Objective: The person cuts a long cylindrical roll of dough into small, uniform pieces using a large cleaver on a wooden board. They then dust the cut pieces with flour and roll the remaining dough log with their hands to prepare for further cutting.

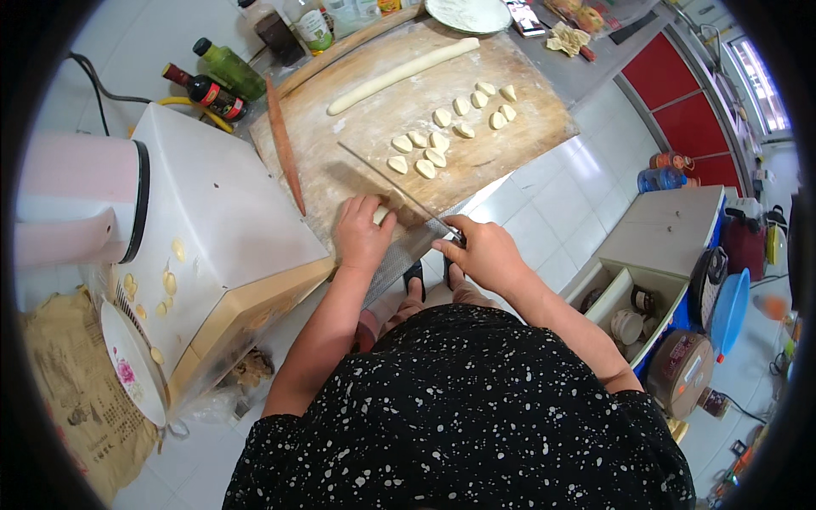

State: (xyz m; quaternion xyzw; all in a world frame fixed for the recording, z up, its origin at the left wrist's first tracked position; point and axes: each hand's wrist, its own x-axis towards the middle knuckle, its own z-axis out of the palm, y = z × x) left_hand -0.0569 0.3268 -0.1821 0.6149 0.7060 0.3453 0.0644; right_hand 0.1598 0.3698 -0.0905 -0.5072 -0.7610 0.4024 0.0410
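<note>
My right hand (pixel 488 252) grips the handle of a kitchen knife (pixel 398 189), whose blade reaches up and left over the floured wooden board (pixel 357 150). Close beside the blade, my left hand (pixel 363 233) rests on a piece of dough (pixel 381 215) near the board's front edge. The fingers partly cover that dough. Several cut dough pieces (pixel 435 157) lie scattered across the middle and right of the board. Farther back stretches a long dough rope (pixel 401 76). A tapered wooden rolling pin (pixel 284 146) lies along the board's left side.
Bottles (pixel 220 99) stand behind the board at left, near a long wooden rod (pixel 350 51). A plate of flour (pixel 468 14) sits at the back beside a phone (pixel 526 18). To my left is a white appliance (pixel 223 191); an open drawer (pixel 628 306) juts out at right.
</note>
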